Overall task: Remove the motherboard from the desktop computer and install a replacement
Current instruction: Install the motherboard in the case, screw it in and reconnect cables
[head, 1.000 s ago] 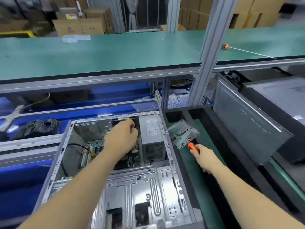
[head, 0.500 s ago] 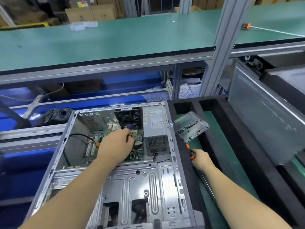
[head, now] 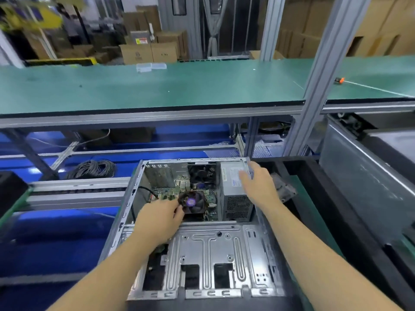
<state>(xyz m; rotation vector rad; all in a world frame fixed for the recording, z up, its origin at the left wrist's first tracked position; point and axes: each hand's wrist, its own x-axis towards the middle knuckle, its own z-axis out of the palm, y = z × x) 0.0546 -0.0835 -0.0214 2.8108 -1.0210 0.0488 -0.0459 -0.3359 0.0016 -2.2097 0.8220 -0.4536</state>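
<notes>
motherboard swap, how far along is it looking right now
Done: the case lies open on its side, side panel off. In hand: the left hand holds the edge of the CPU cooler fan while the right hand rests open on the power supply. Left: the motherboard still sits inside with the cooler on it, so lifting it out and fitting the replacement remain.

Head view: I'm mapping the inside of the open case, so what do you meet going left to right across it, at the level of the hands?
Left case wall → left hand → CPU cooler fan → power supply → right hand.
</notes>
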